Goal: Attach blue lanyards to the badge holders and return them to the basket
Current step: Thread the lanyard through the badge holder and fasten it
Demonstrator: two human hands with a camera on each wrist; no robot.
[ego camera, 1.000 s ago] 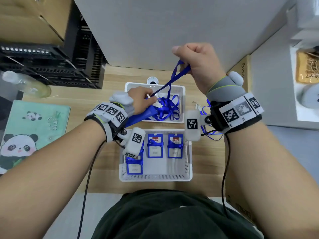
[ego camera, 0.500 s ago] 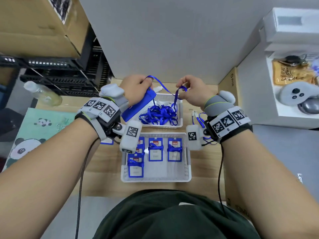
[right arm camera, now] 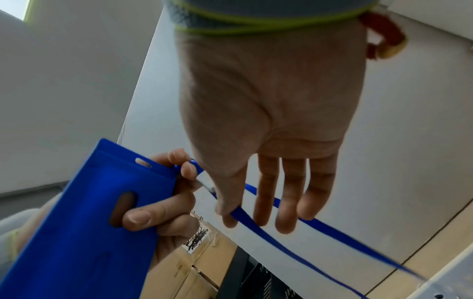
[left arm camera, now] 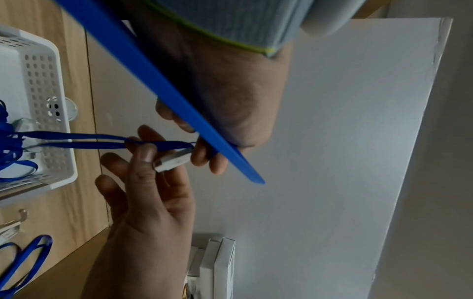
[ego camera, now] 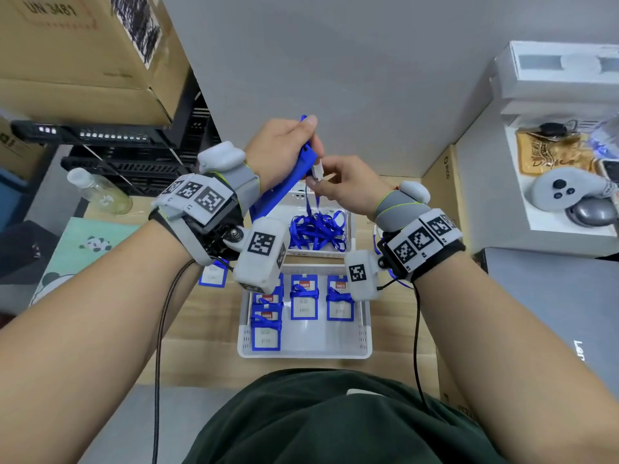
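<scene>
My left hand (ego camera: 301, 142) grips a blue badge holder (ego camera: 291, 182) held up above the far basket (ego camera: 348, 252). In the right wrist view the badge holder (right arm camera: 89, 212) shows its slot at the top. My right hand (ego camera: 318, 182) pinches the white clip (ego camera: 317, 170) of a blue lanyard right beside the holder's top edge. The lanyard strap (ego camera: 308, 202) hangs down into a tangled pile of lanyards (ego camera: 318, 229) in that basket. The left wrist view shows the clip (left arm camera: 174, 159) between thumb and finger. The near basket (ego camera: 365, 333) holds several badge holders wrapped in lanyards.
One loose badge holder (ego camera: 212, 276) lies on the table left of the near basket. A clear bottle (ego camera: 97, 192) and a panda notebook (ego camera: 77, 249) sit at the left. A white shelf with a grey controller (ego camera: 566, 189) stands at the right. Cardboard boxes (ego camera: 83, 61) are stacked at the back left.
Both hands rose and came together. My right hand slid along the strap and now pinches the clip at the holder's top; my left hand tilted the holder upward.
</scene>
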